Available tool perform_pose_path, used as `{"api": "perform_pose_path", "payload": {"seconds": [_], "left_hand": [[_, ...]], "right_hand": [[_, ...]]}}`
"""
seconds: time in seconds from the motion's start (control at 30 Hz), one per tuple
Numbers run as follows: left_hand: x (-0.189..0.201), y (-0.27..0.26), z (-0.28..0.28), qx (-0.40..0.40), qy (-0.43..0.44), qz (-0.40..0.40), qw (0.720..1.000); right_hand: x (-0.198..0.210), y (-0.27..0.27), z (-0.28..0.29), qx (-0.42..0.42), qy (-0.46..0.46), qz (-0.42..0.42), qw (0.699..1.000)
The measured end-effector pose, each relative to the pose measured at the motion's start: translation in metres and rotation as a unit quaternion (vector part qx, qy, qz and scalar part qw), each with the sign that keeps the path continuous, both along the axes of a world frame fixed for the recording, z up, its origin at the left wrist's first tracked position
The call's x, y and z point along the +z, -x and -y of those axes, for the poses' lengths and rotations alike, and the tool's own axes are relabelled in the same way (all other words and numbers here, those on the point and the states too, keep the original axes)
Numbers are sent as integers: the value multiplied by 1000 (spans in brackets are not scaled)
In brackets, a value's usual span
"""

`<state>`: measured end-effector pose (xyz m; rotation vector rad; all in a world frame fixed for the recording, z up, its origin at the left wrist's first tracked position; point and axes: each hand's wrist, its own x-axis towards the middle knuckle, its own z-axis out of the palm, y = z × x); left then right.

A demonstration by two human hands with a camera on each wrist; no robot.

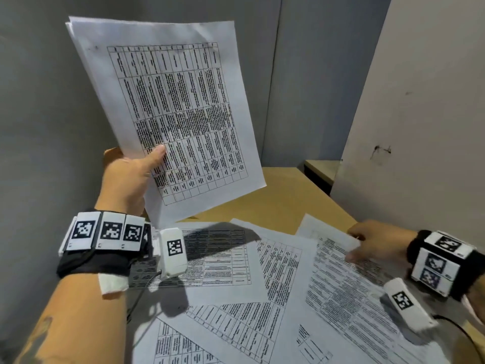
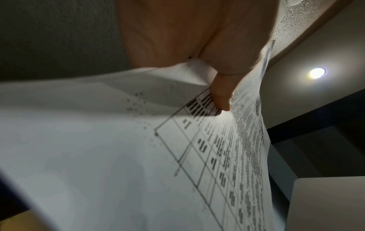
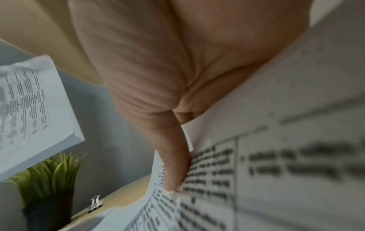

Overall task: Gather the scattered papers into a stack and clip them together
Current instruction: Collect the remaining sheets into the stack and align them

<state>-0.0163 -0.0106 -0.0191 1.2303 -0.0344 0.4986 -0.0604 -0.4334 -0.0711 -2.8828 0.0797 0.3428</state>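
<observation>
My left hand [image 1: 147, 164] holds a thin stack of printed table sheets [image 1: 168, 109] upright above the desk, thumb [image 2: 221, 96] on the front, fingers hidden behind. Several more printed sheets [image 1: 236, 285] lie scattered and overlapping on the wooden desk [image 1: 283, 198]. At the right, my right hand [image 1: 357, 248] pinches the far corner of one sheet [image 1: 349, 306], with the thumb [image 3: 173, 164] on top and that edge lifted. In the right wrist view a silver binder clip [image 3: 96, 203] lies on the desk near a potted plant; the head view does not show it.
Grey partition walls [image 1: 301, 74] close the desk at the back and left, and a white panel [image 1: 420, 114] stands at the right. A green plant in a dark pot [image 3: 51, 179] stands at the desk's far side. A cable [image 1: 462, 334] runs by my right wrist.
</observation>
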Motion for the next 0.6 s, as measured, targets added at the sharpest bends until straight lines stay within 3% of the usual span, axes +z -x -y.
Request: {"api": "perform_pose_path", "payload": {"seconds": [0.13,0.23,0.33,0.4,0.5,0.6], "left_hand": [[3,2,-9,6,0,-9,1000],[1,0,-20,15,-7,-9,1000],[5,2,-24,52,4,-1,999],[7,2,-29,71,22,8,997],[12,8,-37,88,47,19,995],[18,14,-41,95,53,35,993]], "right_hand": [[41,1,25,-70,22,203,976],[72,-4,40,-96,-129,308,938],[90,-8,23,-48,-328,266,905],[95,-10,-8,27,-339,209,917],[94,-21,-65,136,-204,118,962],[75,-52,-116,187,-82,38,978]]}}
